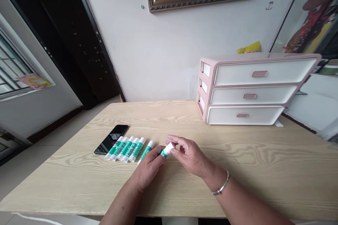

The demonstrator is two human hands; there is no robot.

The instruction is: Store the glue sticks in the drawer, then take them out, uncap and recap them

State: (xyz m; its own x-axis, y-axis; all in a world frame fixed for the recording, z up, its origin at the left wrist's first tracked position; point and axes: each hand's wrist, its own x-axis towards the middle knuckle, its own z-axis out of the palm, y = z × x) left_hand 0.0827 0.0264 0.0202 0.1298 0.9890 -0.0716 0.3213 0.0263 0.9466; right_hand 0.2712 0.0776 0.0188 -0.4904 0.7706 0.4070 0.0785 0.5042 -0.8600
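Note:
A green-and-white glue stick (167, 149) is tilted up and to the right, its white cap showing at the top. My left hand (149, 168) is closed around its lower body, which the fingers mostly hide. At the cap, my right hand (191, 155) curls its thumb and fingers round the white end. Just left of my left hand lies another glue stick (146, 150), partly covered by that hand. Several more glue sticks (126, 148) lie side by side in a slanted row further left, caps pointing away from me.
A black phone (109, 141) lies beside the row of glue sticks, on the wooden table (250, 168). A pink and white drawer unit (248, 91) stands at the back right, with a yellow packet (250, 47) behind its top. The wall rises behind the table.

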